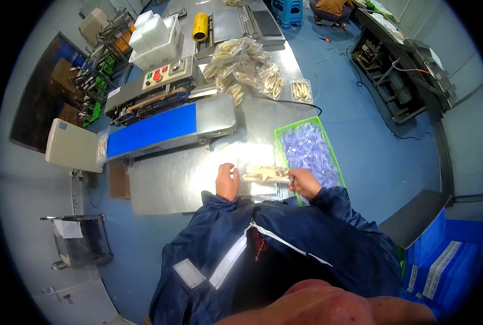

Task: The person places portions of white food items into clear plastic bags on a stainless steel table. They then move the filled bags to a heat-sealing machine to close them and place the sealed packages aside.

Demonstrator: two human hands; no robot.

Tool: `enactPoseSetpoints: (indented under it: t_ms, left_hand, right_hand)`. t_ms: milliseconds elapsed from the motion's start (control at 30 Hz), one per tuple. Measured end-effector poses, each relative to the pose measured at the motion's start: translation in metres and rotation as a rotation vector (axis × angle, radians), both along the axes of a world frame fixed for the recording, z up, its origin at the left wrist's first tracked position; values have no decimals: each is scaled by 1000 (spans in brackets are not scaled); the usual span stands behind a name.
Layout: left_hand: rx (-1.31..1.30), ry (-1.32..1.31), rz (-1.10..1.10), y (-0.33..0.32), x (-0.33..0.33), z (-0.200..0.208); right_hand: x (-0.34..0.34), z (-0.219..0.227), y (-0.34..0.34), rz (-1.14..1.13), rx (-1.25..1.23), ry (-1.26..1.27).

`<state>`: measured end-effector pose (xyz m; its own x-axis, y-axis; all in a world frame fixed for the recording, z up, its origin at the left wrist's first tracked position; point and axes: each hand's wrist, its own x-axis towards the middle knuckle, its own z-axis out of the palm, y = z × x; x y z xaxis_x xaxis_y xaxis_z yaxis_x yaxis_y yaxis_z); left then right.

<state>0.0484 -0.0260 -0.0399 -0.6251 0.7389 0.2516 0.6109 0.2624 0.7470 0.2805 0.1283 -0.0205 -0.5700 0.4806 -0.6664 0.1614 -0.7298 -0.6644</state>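
A clear plastic bag of pale, finger-long sticks (266,174) is in front of me, low over the steel table. My right hand (305,183) pinches its right end between thumb and fingers. Beside the bag's left end is my left hand (228,182), its fingers loosely bent and the thumb apart; I see nothing held in it. Glare blurs the clear film there. Close to my right hand stands a bright green tray (331,143) full of small purple-and-clear sachets (308,149).
A pile of filled bags (241,62) lies farther back, with a single pack (301,91) at its right. A sealing machine with a blue belt (152,130) occupies the left. Behind are white tubs (152,35) and a yellow roll (200,27). Another person (332,10) crouches far off.
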Motion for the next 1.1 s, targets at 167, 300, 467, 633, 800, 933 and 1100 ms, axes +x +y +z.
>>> enactPoseSetpoints:
  t_ms: [167,300,467,633,800,933,1100]
  left_hand:
    - [-26,68,-188,-8,14,-42]
    - [-51,8,-126,-9,11,-81]
    - [-158,-32,-168,-22,10,-65]
    - [-470,109,-283,-12,2,-38]
    - [15,104,-385,-4,10,-45]
    - [172,52,-430,-7,28,-25]
    - [199,35,-568,1,32,1]
  right_hand:
    - [-16,-42,-39,-225,389,-101]
    - [-18,-63,-71,-123,498,-76]
    - [-27,-51,-81,-88,733,-255]
    - [-33,-59,-94,-62,573,-129]
    - [-46,-37,-88,-67,213,-22]
    - [-64,-42,-73,-39,277,-42]
    - [-93,-111,-52,83,722,-119]
